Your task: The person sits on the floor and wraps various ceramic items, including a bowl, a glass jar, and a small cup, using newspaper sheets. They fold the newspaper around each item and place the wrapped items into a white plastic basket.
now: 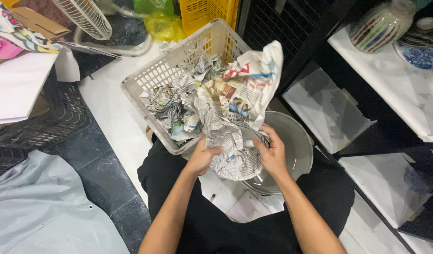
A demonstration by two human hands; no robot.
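My left hand [203,157] and my right hand [272,155] both grip a crumpled sheet of newspaper [233,120] in front of me. The paper bulges between the hands and its upper part stands up over a white plastic basket [150,77]. Under the paper and my right hand sits a shiny metal bowl [298,141], partly hidden. The basket is full of more crumpled newspaper [174,101] and stands tilted just beyond my left hand.
Black shelves with white liners [395,89] run along the right, holding a striped ceramic jar [381,26] and patterned bowls [421,42]. A yellow crate [209,11] and a white fan [85,16] stand behind. A black crate [42,122] and grey sheet [42,211] lie at left.
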